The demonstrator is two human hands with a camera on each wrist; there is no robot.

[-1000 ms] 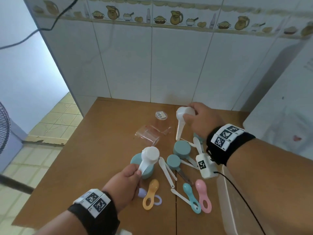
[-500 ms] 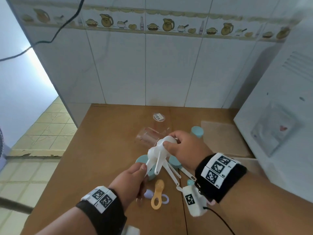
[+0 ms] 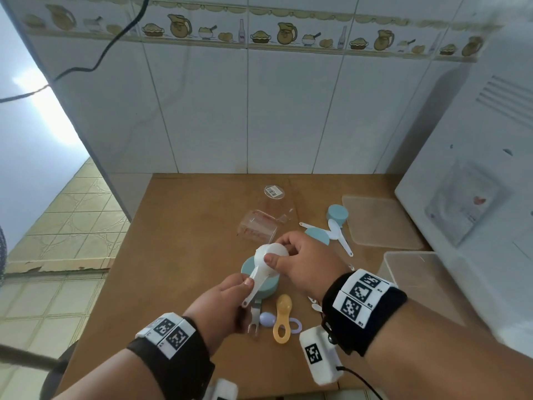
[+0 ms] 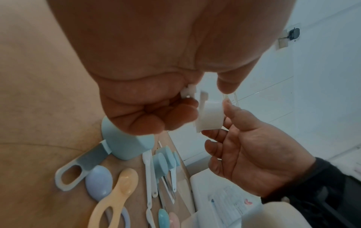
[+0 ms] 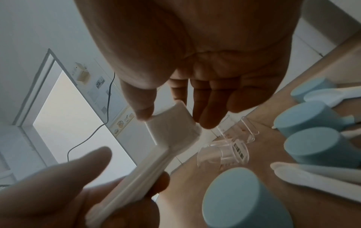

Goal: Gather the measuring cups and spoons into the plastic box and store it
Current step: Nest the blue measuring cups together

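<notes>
Two nested white measuring cups (image 3: 263, 255) hang above the wooden table (image 3: 187, 241). My left hand (image 3: 244, 288) grips their stacked handles (image 5: 140, 177). My right hand (image 3: 280, 254) pinches the bowl (image 4: 210, 117) between thumb and fingers (image 5: 205, 108). A large blue cup (image 3: 269, 288) sits bottom up right below them. The clear plastic box (image 3: 403, 254) stands at the table's right, beyond my right wrist, and its lid (image 3: 380, 220) lies flat behind it.
A clear measuring cup (image 3: 256, 229) lies on its side behind my hands. More blue cups (image 3: 337, 213), white spoons (image 3: 340, 238), a yellow spoon (image 3: 282, 319) and a purple spoon (image 3: 268, 319) lie about. A white appliance (image 3: 461, 197) borders the right. The table's left edge drops to the floor.
My hands came together: the right hand brought its white cup onto the cup in the left hand, and the two handles now lie stacked. The view shifted right, showing box and lid.
</notes>
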